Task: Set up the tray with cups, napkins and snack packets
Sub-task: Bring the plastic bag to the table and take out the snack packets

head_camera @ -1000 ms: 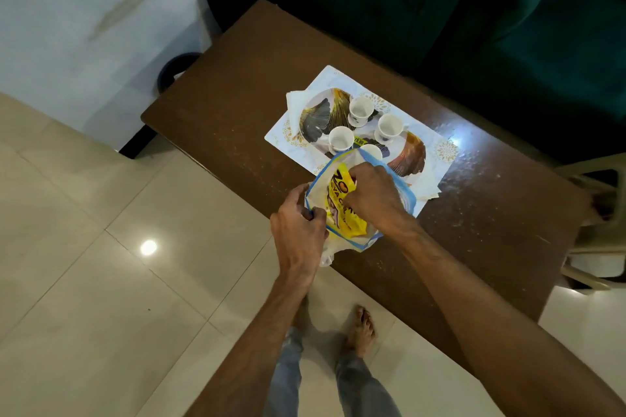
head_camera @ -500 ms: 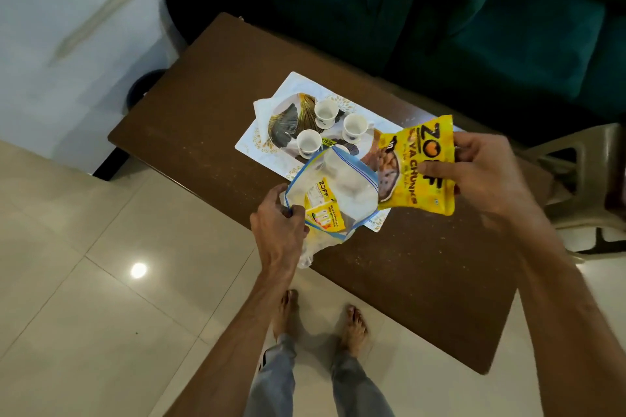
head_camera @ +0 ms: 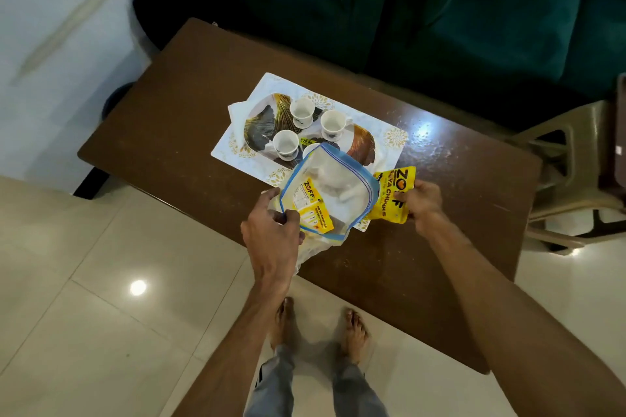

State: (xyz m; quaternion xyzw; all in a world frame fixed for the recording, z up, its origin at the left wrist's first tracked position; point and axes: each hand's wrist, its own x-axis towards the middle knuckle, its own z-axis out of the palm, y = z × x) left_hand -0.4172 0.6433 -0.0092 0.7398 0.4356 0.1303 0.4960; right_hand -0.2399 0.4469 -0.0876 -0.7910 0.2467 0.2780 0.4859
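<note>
The right hand [head_camera: 421,201] pinches a yellow snack packet [head_camera: 393,195], printed "ZOFF SOYA CHUNKS", over the counter [head_camera: 169,132] beside the tray [head_camera: 364,145] of cups [head_camera: 301,112]. The left hand's fingers [head_camera: 288,215] grip a clear zip bag [head_camera: 330,193] by its blue rim; a second "ZOFF" packet [head_camera: 313,203] lies inside.

Yellow packet [head_camera: 393,195] — black lettering; blue-rimmed clear bag [head_camera: 330,186]; white cups [head_camera: 301,112].
</note>
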